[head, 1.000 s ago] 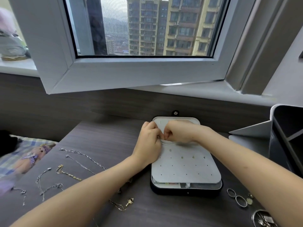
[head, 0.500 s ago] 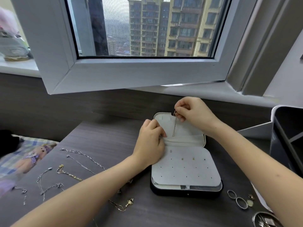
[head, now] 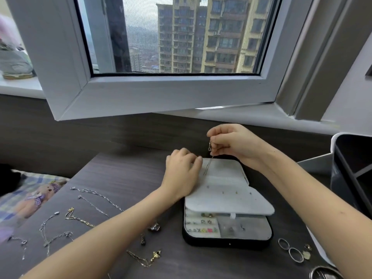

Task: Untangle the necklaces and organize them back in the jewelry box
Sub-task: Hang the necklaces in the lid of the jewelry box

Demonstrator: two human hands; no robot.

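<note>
Risk: necklace chain (head: 207,168) snags. Right hand (head: 235,146) pinches its clasp end above the jewelry box (head: 227,241), centre-right of frame. The chain's lower end lies on the white flap (head: 225,200). Left hand (head: 181,174) rests on the flap's left edge, fingers bent, grip unclear. A hard pull could kink the chain or lift the flap.

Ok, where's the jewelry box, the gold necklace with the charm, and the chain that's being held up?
Jewelry box (head: 227,244): head view, on its black front rim.
Gold necklace with charm (head: 156,255): head view, on the charm at its end.
Thin chain (head: 207,168): head view, on the strand hanging below the right hand (head: 233,143).
</note>
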